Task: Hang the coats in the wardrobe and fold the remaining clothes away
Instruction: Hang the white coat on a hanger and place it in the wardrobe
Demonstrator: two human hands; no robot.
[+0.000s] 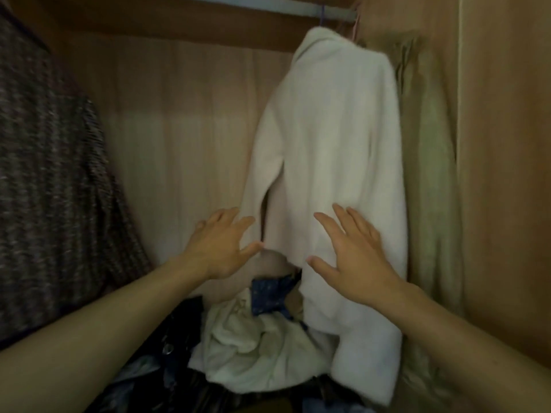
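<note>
- White coat (pixel 328 162) is hung from the rail (pixel 298 8) toward the right side of the wardrobe (pixel 185 120), its hem reaching down onto the heap of clothes (pixel 247 353) on the wardrobe floor.
- Right hand (pixel 354 260) is laid against the coat's lower front, fingers straight and spread, nothing grasped.
- Left hand (pixel 220 248) is held at the coat's left edge beside the hanging sleeve, fingers spread and released; whether it touches the fabric cannot be told.
- Pale green garment (pixel 429 180) is hung just right of the coat, against the right wall.
- Dark knitted garment (pixel 50 174) is seen at the left edge.
- Blue patterned cloth (pixel 271 293) is seen atop the heap, under the hands.
</note>
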